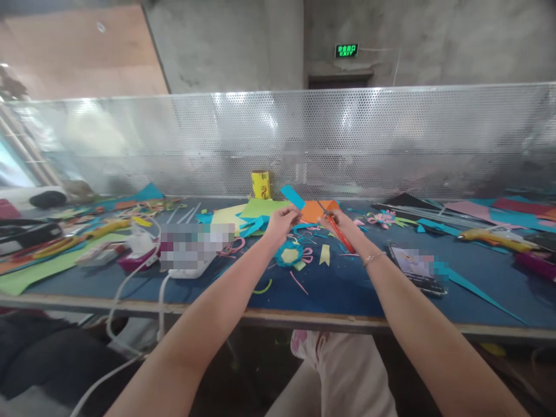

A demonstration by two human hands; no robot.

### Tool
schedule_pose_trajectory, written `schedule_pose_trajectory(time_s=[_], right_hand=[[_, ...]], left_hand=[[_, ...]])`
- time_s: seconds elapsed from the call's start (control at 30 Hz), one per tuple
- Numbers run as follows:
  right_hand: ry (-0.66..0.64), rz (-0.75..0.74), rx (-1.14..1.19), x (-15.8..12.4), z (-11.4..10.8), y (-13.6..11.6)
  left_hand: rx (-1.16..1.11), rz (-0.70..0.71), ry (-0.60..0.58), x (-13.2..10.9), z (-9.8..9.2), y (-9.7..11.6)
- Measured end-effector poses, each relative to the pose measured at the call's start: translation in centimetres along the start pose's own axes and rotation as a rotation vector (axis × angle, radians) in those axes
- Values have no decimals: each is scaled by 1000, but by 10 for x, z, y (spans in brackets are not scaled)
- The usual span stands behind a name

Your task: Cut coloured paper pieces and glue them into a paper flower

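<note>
my forearms reach over the near edge of the desk (347, 295). a blue and yellow paper flower (290, 253) lies flat on it, with a phone (417, 269) to its right and a white power strip (186, 263) to its left. just beyond the flower my left fingers (290, 215) pinch a blue paper strip (292, 197), held clear of the desk. my right fingers (329, 220) are closed round red scissors (341, 234), blades pointing toward the strip. farther behind the flower stands a yellow box (260, 184).

A mosaic blur covers the top of the power strip (195, 246), the phone (417, 265) screen and a patch of the mesh screen (295, 156), the right hand (336, 223) hides part of a red tool (345, 240) too small to identify, and the tabletop (347, 292) runs off both side edges.
</note>
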State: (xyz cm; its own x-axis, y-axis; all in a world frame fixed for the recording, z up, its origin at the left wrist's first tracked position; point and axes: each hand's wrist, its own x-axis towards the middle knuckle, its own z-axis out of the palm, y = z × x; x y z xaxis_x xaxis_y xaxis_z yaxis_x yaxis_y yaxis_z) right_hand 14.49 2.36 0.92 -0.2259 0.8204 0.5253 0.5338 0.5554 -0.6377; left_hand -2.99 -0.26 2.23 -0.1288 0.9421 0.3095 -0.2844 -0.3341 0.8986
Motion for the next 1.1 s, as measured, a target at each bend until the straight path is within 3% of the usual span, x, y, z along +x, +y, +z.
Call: schedule_pose_trajectory(time_s=[0.17, 0.4, 1.1], right_hand=[[-141, -57, -173, -10, 4, -6], [-141, -60, -148, -14, 12, -23], [-107, -9, -171, -14, 12, -28]], left_hand=[[-70, 77, 94, 10, -8, 1], [-40, 52, -38, 2, 1, -4], [-14, 51, -66, -2, 7, -4]])
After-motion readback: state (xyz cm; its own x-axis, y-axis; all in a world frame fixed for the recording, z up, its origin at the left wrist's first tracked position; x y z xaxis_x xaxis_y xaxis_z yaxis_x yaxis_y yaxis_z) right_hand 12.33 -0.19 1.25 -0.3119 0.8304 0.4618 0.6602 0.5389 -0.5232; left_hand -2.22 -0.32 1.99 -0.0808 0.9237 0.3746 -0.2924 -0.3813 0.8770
